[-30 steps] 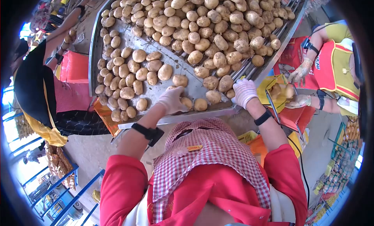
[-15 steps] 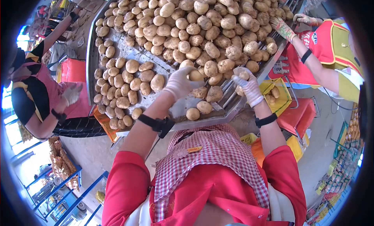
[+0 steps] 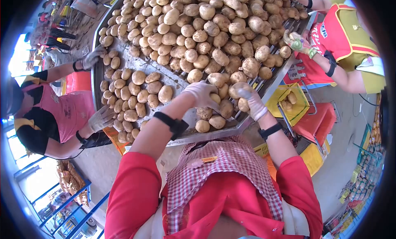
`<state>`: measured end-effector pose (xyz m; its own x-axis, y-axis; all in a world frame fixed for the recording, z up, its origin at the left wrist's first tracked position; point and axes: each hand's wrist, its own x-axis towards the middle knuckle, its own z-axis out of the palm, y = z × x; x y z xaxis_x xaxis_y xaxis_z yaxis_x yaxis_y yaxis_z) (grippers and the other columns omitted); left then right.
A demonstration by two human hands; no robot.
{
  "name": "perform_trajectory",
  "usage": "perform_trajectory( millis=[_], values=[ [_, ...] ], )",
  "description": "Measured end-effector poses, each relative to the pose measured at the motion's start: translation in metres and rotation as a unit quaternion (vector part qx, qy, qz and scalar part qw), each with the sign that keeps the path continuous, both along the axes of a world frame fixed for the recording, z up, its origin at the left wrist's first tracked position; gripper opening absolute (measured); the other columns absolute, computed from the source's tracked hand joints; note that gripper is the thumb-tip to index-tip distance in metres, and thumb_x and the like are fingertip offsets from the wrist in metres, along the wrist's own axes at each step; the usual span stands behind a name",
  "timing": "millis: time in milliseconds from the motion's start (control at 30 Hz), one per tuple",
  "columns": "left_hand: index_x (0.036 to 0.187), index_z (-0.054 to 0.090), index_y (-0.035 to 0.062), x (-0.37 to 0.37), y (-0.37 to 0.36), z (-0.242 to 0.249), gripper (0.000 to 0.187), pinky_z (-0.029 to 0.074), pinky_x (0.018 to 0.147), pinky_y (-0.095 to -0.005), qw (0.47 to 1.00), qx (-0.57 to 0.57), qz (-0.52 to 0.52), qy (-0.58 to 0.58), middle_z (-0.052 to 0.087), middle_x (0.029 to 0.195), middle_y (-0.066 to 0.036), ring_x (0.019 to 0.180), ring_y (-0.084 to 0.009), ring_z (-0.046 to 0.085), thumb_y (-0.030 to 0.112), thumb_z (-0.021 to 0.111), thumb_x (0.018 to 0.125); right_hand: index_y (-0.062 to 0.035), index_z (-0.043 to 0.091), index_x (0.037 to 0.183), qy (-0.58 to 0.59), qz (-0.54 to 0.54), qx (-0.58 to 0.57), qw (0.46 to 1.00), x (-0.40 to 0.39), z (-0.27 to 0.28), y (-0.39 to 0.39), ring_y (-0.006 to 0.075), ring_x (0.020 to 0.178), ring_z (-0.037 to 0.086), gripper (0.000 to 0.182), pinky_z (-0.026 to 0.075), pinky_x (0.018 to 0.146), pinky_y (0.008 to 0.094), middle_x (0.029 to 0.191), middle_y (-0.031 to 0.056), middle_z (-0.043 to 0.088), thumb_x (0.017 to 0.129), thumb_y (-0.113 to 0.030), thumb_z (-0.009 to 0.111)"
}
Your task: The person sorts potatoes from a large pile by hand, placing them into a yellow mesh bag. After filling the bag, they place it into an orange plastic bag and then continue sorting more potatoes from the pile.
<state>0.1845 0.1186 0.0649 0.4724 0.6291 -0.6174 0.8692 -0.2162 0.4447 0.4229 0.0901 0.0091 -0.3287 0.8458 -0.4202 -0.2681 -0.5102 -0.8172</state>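
A large heap of potatoes (image 3: 200, 35) covers a metal sorting table (image 3: 192, 136) in front of me. My left hand (image 3: 200, 94), in a pale glove, curls round a potato (image 3: 215, 98) near the table's front edge. Opposite it, my gloved right hand (image 3: 253, 102) has its slightly blurred fingers against another potato (image 3: 236, 90) and appears to grip it. Two loose potatoes (image 3: 217, 122) lie just below my left hand. Over bars at the right, more potatoes rest between and beyond my hands.
On the left, a co-worker's gloved hand (image 3: 101, 118) touches a spread group of potatoes (image 3: 131, 103). Another co-worker's gloved hand (image 3: 300, 44) is at the right edge. Below that side stand a yellow crate (image 3: 284, 99) holding potatoes and a red crate (image 3: 315, 123).
My left hand has moved slightly right and down. My right hand has come lower and left, toward it. The left co-worker's hands have reached the table; the right co-worker's arms have shifted.
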Motion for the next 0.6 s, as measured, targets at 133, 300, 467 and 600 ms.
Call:
perform_trajectory(
  millis=[133, 300, 467, 600],
  values=[
    [0.128, 0.053, 0.0067, -0.044, -0.034, -0.02, 0.066, 0.046, 0.048, -0.0272, 0.742, -0.281, 0.335, -0.507, 0.066, 0.089, -0.009, 0.058, -0.0158, 0.06, 0.057, 0.064, 0.086, -0.014, 0.058, 0.12, 0.301, -0.043, -0.223, 0.926, 0.015, 0.035, -0.01, 0.025, 0.095, 0.067, 0.042, 0.06, 0.075, 0.0424, 0.105, 0.0059, 0.065, 0.087, -0.037, 0.07],
    [0.134, 0.048, 0.0063, -0.026, -0.053, 0.002, 0.07, 0.049, 0.052, -0.028, 0.557, -0.381, 0.41, -0.614, 0.067, 0.096, -0.015, 0.061, -0.0195, 0.063, 0.061, 0.055, 0.091, -0.0133, 0.056, 0.121, 0.351, -0.095, -0.216, 0.906, -0.007, 0.052, -0.026, 0.0253, 0.102, 0.066, 0.044, 0.059, 0.083, 0.0451, 0.113, 0.0075, 0.063, 0.087, -0.037, 0.071],
    [0.136, 0.048, 0.0086, 0.025, -0.043, 0.011, 0.076, 0.057, 0.067, -0.0328, 0.618, -0.409, 0.41, -0.531, 0.063, 0.117, -0.017, 0.086, -0.0249, 0.068, 0.066, 0.056, 0.087, -0.0123, 0.053, 0.115, 0.284, -0.117, -0.123, 0.944, 0.017, 0.056, -0.044, 0.0255, 0.107, 0.064, 0.037, 0.06, 0.082, 0.0423, 0.12, 0.0073, 0.06, 0.091, -0.036, 0.067],
    [0.134, 0.048, 0.0067, 0.072, -0.039, 0.0, 0.065, 0.057, 0.065, -0.0345, 0.656, -0.521, 0.329, -0.436, 0.063, 0.115, -0.012, 0.087, -0.0226, 0.066, 0.055, 0.056, 0.091, -0.0113, 0.049, 0.122, 0.294, -0.172, -0.102, 0.934, 0.058, 0.056, -0.078, 0.0275, 0.108, 0.063, 0.044, 0.06, 0.079, 0.0419, 0.122, 0.0093, 0.059, 0.091, -0.038, 0.066]
  ],
)
